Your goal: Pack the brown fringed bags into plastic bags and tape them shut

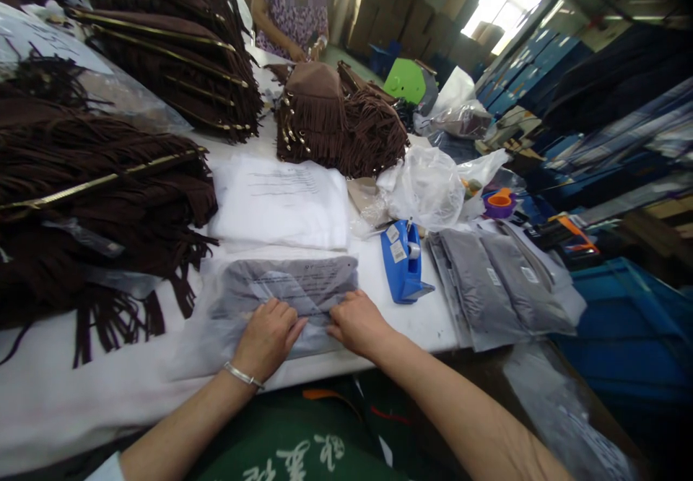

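Observation:
A clear plastic bag holding a folded grey item (286,297) lies on the white table (65,387) right in front of me. My left hand (269,336), with a thin bracelet at the wrist, presses on the bag's near edge, fingers curled and pinching the plastic. My right hand (357,321) rests beside it on the same edge, fingers bent down onto the bag. The two hands nearly touch at the middle of the bag.
A blue tape dispenser (403,261) stands right of the bag, then a stack of packed grey bags (498,289). White bags (281,203) lie behind. Brown fringed pieces (81,192) pile up at left and centre back (338,123). Another person (289,11) works across the table.

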A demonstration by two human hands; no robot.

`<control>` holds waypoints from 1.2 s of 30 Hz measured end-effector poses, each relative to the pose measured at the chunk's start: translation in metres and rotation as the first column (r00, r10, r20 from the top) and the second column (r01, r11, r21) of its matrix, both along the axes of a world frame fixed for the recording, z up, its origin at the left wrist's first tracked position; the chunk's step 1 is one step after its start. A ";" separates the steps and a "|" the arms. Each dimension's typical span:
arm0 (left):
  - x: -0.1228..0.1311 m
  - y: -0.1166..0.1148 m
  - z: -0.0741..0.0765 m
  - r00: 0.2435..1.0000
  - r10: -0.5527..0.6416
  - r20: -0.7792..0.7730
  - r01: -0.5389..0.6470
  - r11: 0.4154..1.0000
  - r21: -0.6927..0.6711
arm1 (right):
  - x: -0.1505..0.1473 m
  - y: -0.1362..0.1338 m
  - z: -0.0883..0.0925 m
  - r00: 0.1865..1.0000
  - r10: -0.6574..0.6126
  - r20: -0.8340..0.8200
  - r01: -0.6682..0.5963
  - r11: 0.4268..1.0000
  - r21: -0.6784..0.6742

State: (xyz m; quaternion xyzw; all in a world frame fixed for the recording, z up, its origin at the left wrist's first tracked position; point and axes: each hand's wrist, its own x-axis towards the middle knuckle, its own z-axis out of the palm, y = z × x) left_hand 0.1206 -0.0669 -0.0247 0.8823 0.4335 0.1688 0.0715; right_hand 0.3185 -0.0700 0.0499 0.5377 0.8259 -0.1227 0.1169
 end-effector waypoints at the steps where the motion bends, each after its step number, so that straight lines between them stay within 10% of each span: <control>1: 0.000 0.000 0.000 1.000 -0.003 -0.003 0.003 1.000 0.007 | -0.005 0.005 -0.004 0.998 -0.026 0.059 0.026 1.000 0.006; 10: 0.003 -0.001 0.001 0.998 0.027 -0.057 -0.027 1.000 -0.002 | 0.012 0.040 -0.004 0.941 -0.332 0.070 0.328 0.943 0.056; 15: -0.001 -0.003 0.002 0.999 0.036 -0.018 -0.036 0.998 -0.051 | 0.032 0.016 0.016 0.851 -0.467 -0.240 0.485 0.875 0.018; 17: -0.011 -0.005 0.006 0.998 0.042 0.056 -0.036 0.994 -0.099 | 0.020 -0.005 0.016 0.568 -0.494 -0.658 0.463 0.853 -0.241; 19: -0.025 -0.010 0.014 0.982 0.055 0.178 -0.032 0.991 -0.126 | -0.004 -0.025 0.011 -0.051 -0.530 -0.847 0.269 0.809 -0.522; 21: -0.039 -0.017 0.029 0.946 0.072 0.316 -0.032 0.991 -0.128 | -0.032 -0.042 0.004 -0.491 -0.567 -0.661 0.023 0.750 -0.661; 23: -0.048 -0.026 0.047 0.906 0.069 0.417 -0.018 0.992 -0.125 | -0.056 -0.052 -0.001 -0.648 -0.622 -0.439 -0.166 0.678 -0.716; 28: -0.048 -0.041 0.072 0.874 0.028 0.485 0.025 0.994 -0.102 | -0.083 -0.062 -0.009 -0.693 -0.700 -0.170 -0.387 0.561 -0.732; 36: -0.037 -0.045 0.070 0.816 0.071 0.574 0.035 0.984 -0.173 | -0.083 -0.068 -0.011 -0.741 -0.657 -0.138 -0.360 0.562 -0.744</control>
